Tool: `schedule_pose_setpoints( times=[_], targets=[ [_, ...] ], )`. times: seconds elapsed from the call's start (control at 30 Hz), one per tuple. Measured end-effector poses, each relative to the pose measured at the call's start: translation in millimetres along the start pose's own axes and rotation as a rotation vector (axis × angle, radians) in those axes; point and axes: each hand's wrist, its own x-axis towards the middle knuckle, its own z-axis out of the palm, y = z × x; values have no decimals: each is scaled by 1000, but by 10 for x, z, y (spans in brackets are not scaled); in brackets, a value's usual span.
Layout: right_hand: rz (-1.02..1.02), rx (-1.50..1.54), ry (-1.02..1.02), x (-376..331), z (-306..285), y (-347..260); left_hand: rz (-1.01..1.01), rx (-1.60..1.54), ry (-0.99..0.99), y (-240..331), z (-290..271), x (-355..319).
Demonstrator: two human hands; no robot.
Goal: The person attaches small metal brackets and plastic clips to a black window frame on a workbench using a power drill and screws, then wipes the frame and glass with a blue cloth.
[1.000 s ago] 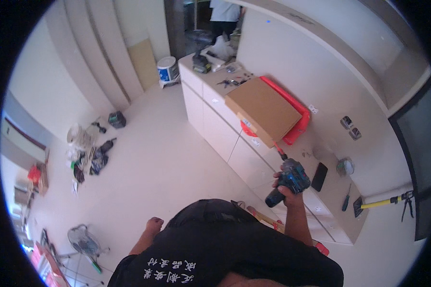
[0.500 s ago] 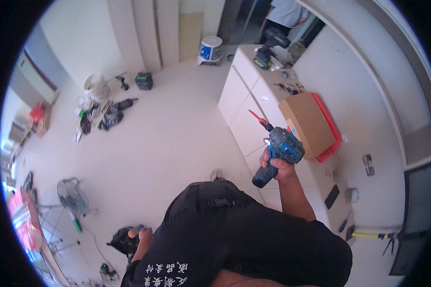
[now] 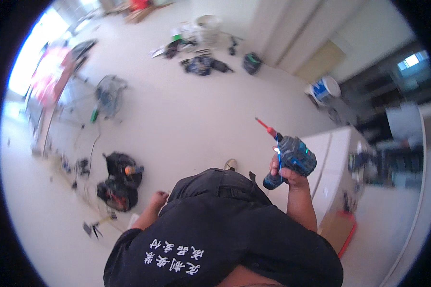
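Observation:
My right hand (image 3: pixel 292 176) is wrapped round the grip of a blue and black cordless drill driver (image 3: pixel 297 155). A red-sleeved bit (image 3: pixel 264 126) sticks out of its nose toward the far left, and a small light glows by the chuck. Beside my waist is my left hand (image 3: pixel 161 197), its fingers curled in; whatever they may hold is hidden. Left of that hand, black bags (image 3: pixel 117 196) lie on the floor, with an orange and grey tool (image 3: pixel 134 170) on top, apart from the hand.
White cabinets (image 3: pixel 316 153) stand at my right, a cardboard box (image 3: pixel 337 229) near them. A fan (image 3: pixel 111 95) and a pink-covered table (image 3: pixel 50 79) are at the left. Farther off are a white bucket (image 3: pixel 208 28), scattered bags (image 3: pixel 203 64) and a blue-white pail (image 3: pixel 325 89).
The view has swung to the left, so the cabinets sit farther right. My left hand now shows apart from the orange and grey tool. The drill driver stays in my right hand.

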Motion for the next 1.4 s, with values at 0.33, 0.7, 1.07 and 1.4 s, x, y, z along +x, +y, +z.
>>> schedule_pose_setpoints(
  times=[0.33, 0.7, 1.07, 1.4],
  targets=[
    [342, -800, -814, 2117, 181, 285, 384, -661, 197, 3670, -1208, -1043],
    [452, -993, -1125, 3981, 1918, 787, 655, -601, 73, 3681, -2695, -483],
    [266, -972, -1450, 5358, 3761, 1514, 316, -500, 445, 2939, -4008, -21],
    [196, -937, -1781, 6815, 5099, 2368, 27, -687, 657, 2486, -4959, 568]
  ],
)
